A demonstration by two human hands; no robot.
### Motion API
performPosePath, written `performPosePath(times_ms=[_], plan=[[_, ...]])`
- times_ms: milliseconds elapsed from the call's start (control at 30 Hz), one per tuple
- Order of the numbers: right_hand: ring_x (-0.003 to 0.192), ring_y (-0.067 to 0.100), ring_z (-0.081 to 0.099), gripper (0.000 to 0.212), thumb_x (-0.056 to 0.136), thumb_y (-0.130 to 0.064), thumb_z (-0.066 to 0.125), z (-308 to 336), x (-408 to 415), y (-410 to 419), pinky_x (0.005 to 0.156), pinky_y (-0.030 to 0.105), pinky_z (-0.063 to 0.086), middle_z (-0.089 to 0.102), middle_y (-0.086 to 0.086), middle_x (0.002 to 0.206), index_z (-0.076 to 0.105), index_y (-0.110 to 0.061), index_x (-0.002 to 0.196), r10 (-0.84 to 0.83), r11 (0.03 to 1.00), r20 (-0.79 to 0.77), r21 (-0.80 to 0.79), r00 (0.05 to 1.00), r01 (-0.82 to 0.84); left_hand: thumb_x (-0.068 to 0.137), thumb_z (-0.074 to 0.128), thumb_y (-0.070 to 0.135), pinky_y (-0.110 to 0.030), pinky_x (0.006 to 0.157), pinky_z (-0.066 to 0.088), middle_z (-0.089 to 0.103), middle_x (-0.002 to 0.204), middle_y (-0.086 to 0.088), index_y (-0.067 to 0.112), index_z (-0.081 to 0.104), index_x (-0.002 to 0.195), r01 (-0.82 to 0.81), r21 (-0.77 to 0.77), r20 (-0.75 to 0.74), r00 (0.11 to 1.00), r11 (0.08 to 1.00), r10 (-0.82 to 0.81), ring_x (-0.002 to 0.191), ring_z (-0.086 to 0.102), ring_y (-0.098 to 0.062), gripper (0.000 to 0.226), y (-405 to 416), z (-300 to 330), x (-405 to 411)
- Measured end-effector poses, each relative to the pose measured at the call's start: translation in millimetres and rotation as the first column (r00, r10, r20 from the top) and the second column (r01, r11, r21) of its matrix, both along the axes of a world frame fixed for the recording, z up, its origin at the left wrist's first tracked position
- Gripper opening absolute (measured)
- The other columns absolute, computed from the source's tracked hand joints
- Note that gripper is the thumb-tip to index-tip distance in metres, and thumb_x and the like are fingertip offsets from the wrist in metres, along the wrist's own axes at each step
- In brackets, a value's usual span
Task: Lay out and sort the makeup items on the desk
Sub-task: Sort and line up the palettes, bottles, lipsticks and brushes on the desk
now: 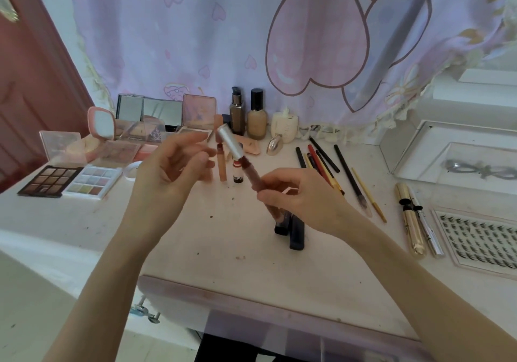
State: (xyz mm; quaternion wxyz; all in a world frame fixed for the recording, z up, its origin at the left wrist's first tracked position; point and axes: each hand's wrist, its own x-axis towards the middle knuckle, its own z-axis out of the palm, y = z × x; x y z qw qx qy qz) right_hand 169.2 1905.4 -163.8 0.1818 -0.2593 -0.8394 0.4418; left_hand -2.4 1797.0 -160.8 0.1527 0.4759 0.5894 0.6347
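Head view looks down on a white desk [195, 249] speckled with small dark marks, backed by a lilac curtain [223, 40] printed with pink hearts; a reddish door [25, 82] stands at far left. The right hand [296, 196] pinches a dark red lip gloss tube [246, 166] with a silver cap, held tilted above the desk's middle. The left hand [170, 166] hovers beside the cap, fingers relaxed and holding nothing. Below the right hand lie two dark tubes [291, 230] on the surface. At left sit a brown eyeshadow palette [50, 181] and a pastel palette [93, 181] side by side, with opened compacts [112, 138] behind them. Two foundation bottles [247, 115] stand upright near the curtain. Pencils [330, 171] lie fanned to the right, then gold mascara tubes [411, 222] and a tray of false lashes [481, 238] near the right edge.
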Motion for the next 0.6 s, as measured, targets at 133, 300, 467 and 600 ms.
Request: performPosePath(times_ms=[133, 300, 467, 600], plan=[[0.081, 0.009, 0.063, 0.007, 0.087, -0.019, 0.062, -6.4, -30.3, -3.0, 0.084, 0.031, 0.053, 0.069, -0.007, 0.084, 0.066, -0.023, 0.091, -0.09, 0.996, -0.129, -0.003, 0.988, 0.091, 0.092, 0.054, 0.015, -0.016, 0.075, 0.045, 0.066, 0.094, 0.011, 0.023, 0.062, 0.105, -0.3, -0.217, -0.345, 0.914, 0.929, 0.214, 0.084, 0.06, -0.006, 0.018, -12.1, -36.7, -18.9], [0.074, 0.008, 0.063, 0.011, 0.087, -0.01, 0.058, -18.8, -74.9, -12.4, 0.084, 0.032, 0.052, 0.071, -0.002, 0.074, 0.065, -0.017, 0.082, -0.124, 0.992, -0.168, 0.015, 0.978, 0.128, 0.091, 0.052, 0.021, -0.041, 0.089, 0.042, 0.062, 0.113, -0.008, 0.01, 0.061, 0.114, -0.539, -0.307, -0.601, 0.749, 0.784, 0.279, 0.105, 0.055, -0.03, 0.027, -33.0, -71.4, -40.3], [0.081, 0.014, 0.064, 0.009, 0.088, -0.01, 0.055, -30.8, -107.6, -10.3, 0.085, 0.03, 0.049, 0.071, 0.002, 0.077, 0.064, -0.011, 0.088, -0.158, 0.985, -0.117, 0.053, 0.981, 0.165, 0.073, 0.013, 0.067, -0.043, 0.113, 0.017, 0.034, 0.148, -0.006, 0.015, 0.038, 0.138, -0.546, -0.492, -0.724, 0.689, 0.678, 0.029, 0.138, 0.027, -0.025, 0.087, -36.0, -83.0, -47.7], [0.083, 0.015, 0.062, 0.008, 0.089, -0.01, 0.055, -33.3, -116.1, -10.2, 0.075, 0.018, 0.043, 0.07, 0.004, 0.084, 0.062, -0.013, 0.089, -0.183, 0.977, -0.088, 0.095, 0.979, 0.191, 0.065, -0.009, 0.068, -0.042, 0.117, 0.001, 0.008, 0.157, 0.001, 0.022, 0.017, 0.147, -0.562, -0.562, -0.751, 0.654, 0.607, -0.089, 0.145, 0.002, -0.018, 0.098, -31.4, -85.6, -52.1]])
